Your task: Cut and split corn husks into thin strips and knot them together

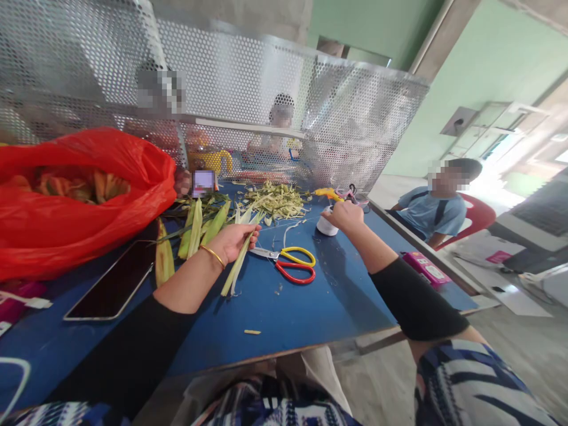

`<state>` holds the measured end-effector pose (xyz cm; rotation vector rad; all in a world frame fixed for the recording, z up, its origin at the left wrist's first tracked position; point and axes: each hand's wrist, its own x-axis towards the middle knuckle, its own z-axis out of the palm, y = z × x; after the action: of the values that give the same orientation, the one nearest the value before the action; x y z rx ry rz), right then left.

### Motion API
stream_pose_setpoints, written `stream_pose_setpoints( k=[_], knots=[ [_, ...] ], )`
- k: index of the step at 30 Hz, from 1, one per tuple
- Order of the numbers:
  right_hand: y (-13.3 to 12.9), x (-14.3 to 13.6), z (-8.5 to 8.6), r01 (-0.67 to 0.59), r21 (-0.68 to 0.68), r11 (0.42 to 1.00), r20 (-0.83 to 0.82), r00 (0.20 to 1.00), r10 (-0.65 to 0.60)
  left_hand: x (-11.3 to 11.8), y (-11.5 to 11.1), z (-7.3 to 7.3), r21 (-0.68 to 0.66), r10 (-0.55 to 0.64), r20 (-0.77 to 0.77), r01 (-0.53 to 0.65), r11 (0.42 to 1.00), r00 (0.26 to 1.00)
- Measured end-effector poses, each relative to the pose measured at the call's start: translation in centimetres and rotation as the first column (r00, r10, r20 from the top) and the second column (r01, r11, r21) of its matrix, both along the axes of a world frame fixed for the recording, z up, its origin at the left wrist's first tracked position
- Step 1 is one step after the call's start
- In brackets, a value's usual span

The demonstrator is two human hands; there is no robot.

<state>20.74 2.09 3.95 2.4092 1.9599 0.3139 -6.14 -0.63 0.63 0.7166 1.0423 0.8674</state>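
My left hand (235, 241) is closed around a small bundle of pale green husk strips (239, 269), whose ends hang over the blue table (284, 331). A thin thread stretches from this bundle towards my right hand (347, 216), which is closed at a white thread spool (327, 225). The fingertips of my right hand are partly hidden, so what they pinch is hard to make out. Scissors (296, 264) with one yellow and one red handle lie between my hands, their blades close to my left fingers. Larger green husks (191, 231) lie left of my left hand.
A red plastic bag (151, 177) and a dark phone (110, 284) occupy the left side. Husk scraps (277, 201) are piled behind the scissors, before a perforated metal screen (239, 71). A pink packet (426, 269) lies at the right edge; a seated person is beyond.
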Motion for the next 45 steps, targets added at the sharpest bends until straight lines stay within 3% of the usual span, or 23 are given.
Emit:
stream_pose_setpoints(
  k=[4, 7, 9, 10, 11, 12, 15, 20, 23, 25, 27, 29, 31, 32, 34, 37, 41, 45],
  knots=[
    [-1.1, 0.8, 0.1, 0.010, 0.029, 1.000, 0.021, 1.000, -0.011, -0.4, 0.3, 0.0, 0.012, 0.011, -0.006, -0.011, 1.000, 1.000],
    [-3.4, -0.2, -0.6, -0.164, 0.160, 0.973, 0.023, 0.986, 0.162, -0.6, 0.4, 0.2, 0.016, 0.023, -0.001, -0.023, 1.000, 1.000],
    [-5.3, -1.9, -1.9, -0.421, 0.077, 0.904, -0.093, 0.899, 0.427, -0.7, 0.4, 0.3, 0.017, 0.029, 0.009, -0.030, 0.999, 1.000],
    [-6.2, -2.8, -2.7, -0.551, -0.019, 0.834, -0.184, 0.822, 0.539, -0.7, 0.4, 0.3, 0.013, 0.034, 0.014, -0.034, 0.999, 0.999],
    [-7.1, -3.8, -3.5, -0.625, -0.094, 0.775, -0.244, 0.769, 0.590, -0.7, 0.3, 0.4, 0.010, 0.041, 0.019, -0.041, 0.999, 0.999],
    [-7.7, -4.7, -4.2, -0.643, -0.137, 0.754, -0.248, 0.759, 0.602, -0.7, 0.2, 0.5, 0.007, 0.048, 0.022, -0.048, 0.999, 0.999],
    [-8.9, -6.2, -5.1, -0.603, -0.184, 0.776, -0.209, 0.795, 0.569, -0.7, 0.0, 0.8, -0.001, 0.055, 0.026, -0.055, 0.998, 0.998],
    [-10.5, -5.0, -3.8, -0.536, -0.321, 0.781, -0.174, 0.844, 0.508, -0.8, -0.1, 1.0, 0.000, 0.049, 0.037, -0.049, 0.999, 0.998],
    [-11.9, -3.2, -3.3, -0.481, -0.279, 0.832, -0.280, 0.869, 0.408, -0.8, 0.0, 0.9, -0.001, 0.042, 0.034, -0.042, 0.999, 0.999],
    [-12.6, -2.1, -3.3, -0.391, -0.246, 0.887, -0.438, 0.861, 0.258, -0.8, -0.1, 0.8, 0.005, 0.028, 0.028, -0.028, 1.000, 0.999],
    [-13.0, -1.4, -3.4, -0.325, -0.246, 0.913, -0.680, 0.729, 0.077, -0.7, -0.1, 0.7, 0.015, 0.019, 0.023, -0.019, 1.000, 1.000],
    [-13.3, -1.1, -3.4, -0.330, -0.232, 0.915, -0.890, 0.452, -0.062, -0.5, -0.1, 0.6, 0.021, 0.012, 0.021, -0.012, 1.000, 1.000],
    [-13.3, -1.3, -3.4, -0.356, -0.208, 0.911, -0.974, 0.162, -0.159, -0.5, -0.2, 0.6, 0.028, 0.007, 0.019, -0.007, 1.000, 1.000],
    [-13.3, -1.5, -3.4, -0.368, -0.208, 0.906, -0.978, 0.055, -0.202, -0.4, -0.3, 0.6, 0.031, 0.006, 0.018, -0.006, 0.999, 1.000],
    [-13.1, -2.2, -3.3, -0.380, -0.228, 0.896, -0.956, -0.088, -0.280, -0.4, -0.4, 0.7, 0.037, -0.001, 0.017, 0.000, 0.999, 1.000],
    [-12.4, -3.4, -3.3, -0.379, -0.254, 0.890, -0.932, -0.151, -0.330, -0.4, -0.5, 0.8, 0.046, -0.019, 0.016, 0.018, 0.999, 1.000],
    [-11.2, -4.9, -3.4, -0.369, -0.261, 0.892, -0.938, -0.120, -0.324, -0.3, -0.5, 0.7, 0.056, -0.027, 0.006, 0.027, 0.998, 1.000],
    [-9.9, -6.0, -3.8, -0.315, -0.172, 0.933, -0.972, -0.100, -0.213, 0.1, -0.5, 0.4, 0.058, -0.037, -0.020, 0.038, 0.998, 0.999]
  ],
)
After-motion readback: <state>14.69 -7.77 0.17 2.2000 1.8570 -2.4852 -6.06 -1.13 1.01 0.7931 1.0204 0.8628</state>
